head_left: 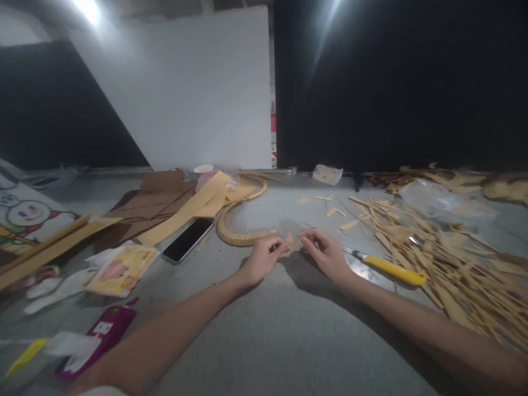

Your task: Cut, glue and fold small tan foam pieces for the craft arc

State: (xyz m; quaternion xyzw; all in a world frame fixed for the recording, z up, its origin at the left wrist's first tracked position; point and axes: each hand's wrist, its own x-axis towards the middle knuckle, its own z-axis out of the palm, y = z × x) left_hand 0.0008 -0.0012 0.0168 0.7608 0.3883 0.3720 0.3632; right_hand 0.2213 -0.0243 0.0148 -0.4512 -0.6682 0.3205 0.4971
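On the desk (256,341), a curved tan strip (233,237) lies just beyond the fingers of the left hand (264,257), its near stretch running sideways, end pointing right. That hand's and the right hand (324,254)'s fingers are narrow, any grip unclear; between them sits a small tan piece (290,238).

From here I see the smooth, glossy screen of the phone (188,240) against the dull, matt tabletop (256,341). Just right of the phone, the curved strip (231,237) looks matt and ridged, like card. Behind the phone, the brown sheets (159,190) look papery and matt. Well to its right, I read the knife (392,269) as smooth plastic along its handle, and farther right the bag (437,201) as shiny, crinkled, see-through plastic.
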